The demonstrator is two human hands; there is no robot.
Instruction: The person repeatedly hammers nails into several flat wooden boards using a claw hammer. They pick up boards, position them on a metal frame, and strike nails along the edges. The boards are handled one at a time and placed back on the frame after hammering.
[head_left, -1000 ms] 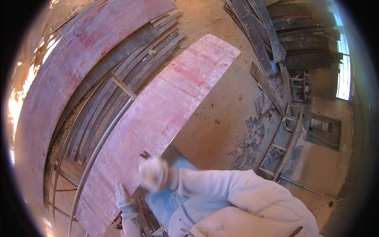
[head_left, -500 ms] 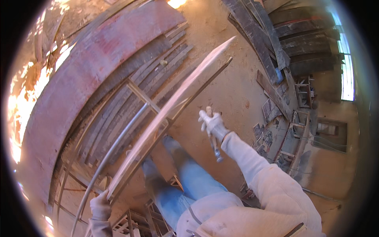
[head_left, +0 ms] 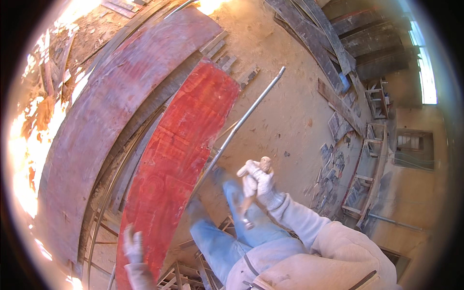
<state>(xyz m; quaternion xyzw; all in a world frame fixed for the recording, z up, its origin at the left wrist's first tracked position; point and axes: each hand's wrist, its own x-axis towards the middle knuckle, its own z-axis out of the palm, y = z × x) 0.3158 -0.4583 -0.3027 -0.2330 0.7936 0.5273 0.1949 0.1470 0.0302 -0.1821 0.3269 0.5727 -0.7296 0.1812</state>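
Note:
A long red board (head_left: pixel 179 145) lies with its broad face up across metal pipes, slanting from lower left toward the upper middle. My gloved left hand (head_left: pixel 133 245) is on or just over its near end, fingers stretched out and slightly blurred. In my gloved right hand (head_left: pixel 260 180) is a hammer (head_left: pixel 248 212), gripped round the handle with its metal head hanging down over my legs. This hand is to the right of the board, apart from it. A grey metal pipe (head_left: pixel 246 118) shows along the board's right edge.
A wide, faded reddish panel (head_left: pixel 130 87) lies on stacked planks left of the red board. Dark boards (head_left: pixel 314 38) are piled at the upper right. Broken pieces (head_left: pixel 328 169) litter the ground at right, beside a wooden frame (head_left: pixel 362 179). Wooden framing (head_left: pixel 181 275) stands near my legs.
The board has gone from tilted on edge to lying with its red face up. My left hand has let go of its end and opened. The right hand has moved slightly down with the hammer.

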